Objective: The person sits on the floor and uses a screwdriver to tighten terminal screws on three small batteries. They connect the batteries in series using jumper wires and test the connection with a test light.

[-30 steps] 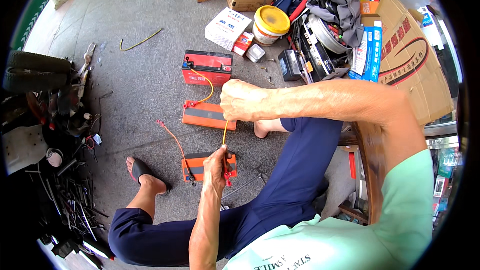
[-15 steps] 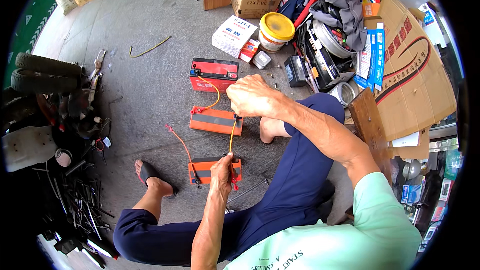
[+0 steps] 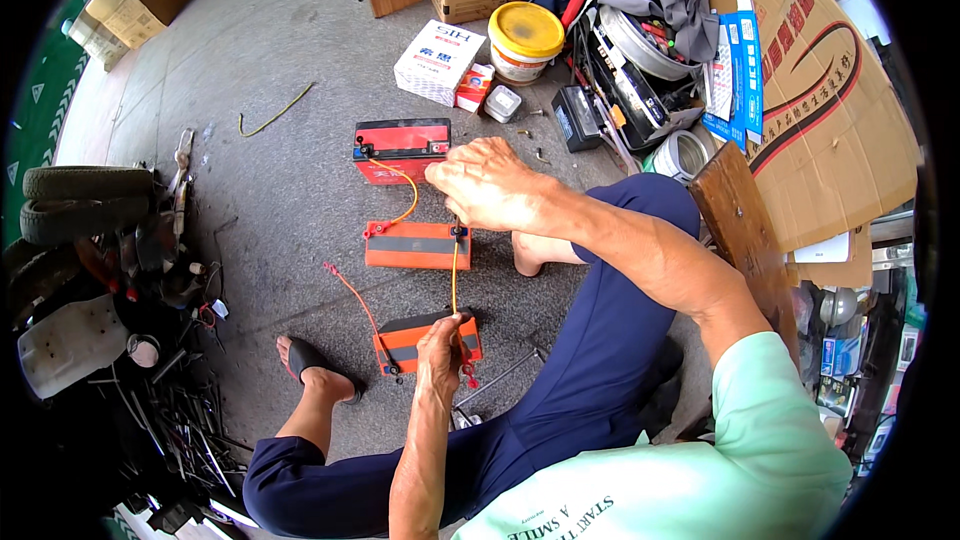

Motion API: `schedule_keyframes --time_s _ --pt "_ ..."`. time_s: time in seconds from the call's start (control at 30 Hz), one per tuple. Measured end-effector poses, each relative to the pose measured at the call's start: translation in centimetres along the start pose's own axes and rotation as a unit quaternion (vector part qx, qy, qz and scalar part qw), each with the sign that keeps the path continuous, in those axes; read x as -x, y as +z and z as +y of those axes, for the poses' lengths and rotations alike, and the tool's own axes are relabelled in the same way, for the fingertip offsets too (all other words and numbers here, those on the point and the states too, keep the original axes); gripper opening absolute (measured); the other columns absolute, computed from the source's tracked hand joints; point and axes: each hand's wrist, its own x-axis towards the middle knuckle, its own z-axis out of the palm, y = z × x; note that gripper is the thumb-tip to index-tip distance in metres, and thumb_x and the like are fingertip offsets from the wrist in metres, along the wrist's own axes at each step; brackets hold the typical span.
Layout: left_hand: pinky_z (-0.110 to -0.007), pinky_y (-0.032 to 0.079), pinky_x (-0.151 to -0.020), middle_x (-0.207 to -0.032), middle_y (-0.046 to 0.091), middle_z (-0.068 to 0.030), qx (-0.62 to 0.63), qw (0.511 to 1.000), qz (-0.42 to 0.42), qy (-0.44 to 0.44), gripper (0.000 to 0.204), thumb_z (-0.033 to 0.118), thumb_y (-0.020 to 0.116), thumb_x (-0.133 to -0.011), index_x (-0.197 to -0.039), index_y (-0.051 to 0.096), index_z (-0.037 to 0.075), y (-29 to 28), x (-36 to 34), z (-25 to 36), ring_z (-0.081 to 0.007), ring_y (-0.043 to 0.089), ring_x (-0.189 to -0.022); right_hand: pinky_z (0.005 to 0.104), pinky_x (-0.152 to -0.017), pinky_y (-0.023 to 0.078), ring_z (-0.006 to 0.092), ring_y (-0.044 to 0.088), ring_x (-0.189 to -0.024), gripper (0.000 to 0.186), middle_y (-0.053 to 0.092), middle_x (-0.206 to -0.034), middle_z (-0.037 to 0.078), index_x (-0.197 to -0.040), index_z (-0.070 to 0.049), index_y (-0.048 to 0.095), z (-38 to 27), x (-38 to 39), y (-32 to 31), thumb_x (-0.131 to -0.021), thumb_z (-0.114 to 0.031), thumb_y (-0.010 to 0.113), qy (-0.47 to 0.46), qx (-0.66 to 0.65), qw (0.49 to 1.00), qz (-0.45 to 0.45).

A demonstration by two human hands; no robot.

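Observation:
Three batteries lie in a column on the floor: a red and black battery (image 3: 402, 145) farthest off, an orange battery with a grey stripe (image 3: 415, 244) in the middle, and a second orange battery (image 3: 400, 346) nearest me. My left hand (image 3: 440, 348), over the nearest one, pinches a yellow cable (image 3: 455, 285) that runs up to the middle battery's right terminal. Above that terminal my right hand (image 3: 492, 178) is closed around something thin, mostly hidden, pointing down at the terminal. Another yellow cable (image 3: 412, 198) links the far and middle batteries. A red cable (image 3: 356, 292) rises from the nearest battery's left terminal, its other end loose.
A yellow-lidded bucket (image 3: 525, 35), a white box (image 3: 440, 62) and a small black battery (image 3: 577, 118) stand beyond my right hand. Loose screws (image 3: 540, 154) lie near them. Tyres (image 3: 88, 202) and metal tools (image 3: 185, 420) fill the left side. A wooden board (image 3: 745, 230) stands at my right.
The view has shifted slightly, and the batteries appear a little farther left. The nearest battery now sits tilted. Both hands keep their places at the yellow cable and the middle battery's terminal.

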Motion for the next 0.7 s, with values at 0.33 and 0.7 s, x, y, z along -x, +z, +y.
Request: schedule_keyframes --time_s 0.33,0.7 --pt "-0.025 0.040 -0.048 -0.055 0.043 0.0032 -0.021 0.999 -0.007 -0.034 0.025 0.021 0.062 -0.082 -0.094 0.064 -0.001 0.1 -0.2 -0.6 -0.0111 0.046 -0.047 0.0409 -0.067 0.046 0.0329 0.059 -0.085 0.028 0.055 -0.093 0.018 -0.095 -0.001 0.047 -0.4 -0.4 -0.9 -0.081 -0.022 0.058 0.051 0.012 0.990 -0.130" --pt "-0.024 0.033 -0.045 -0.056 0.037 0.0048 -0.062 0.998 -0.025 -0.020 0.021 0.019 0.061 -0.084 -0.094 0.063 0.000 1.1 0.0 -1.0 -0.0071 0.036 -0.046 0.0424 -0.073 0.046 0.0331 0.060 -0.082 0.032 0.056 -0.092 0.020 -0.099 0.002 0.048 -1.6 -0.3 -1.3 -0.075 -0.017 0.058 0.061 0.013 0.994 -0.091"
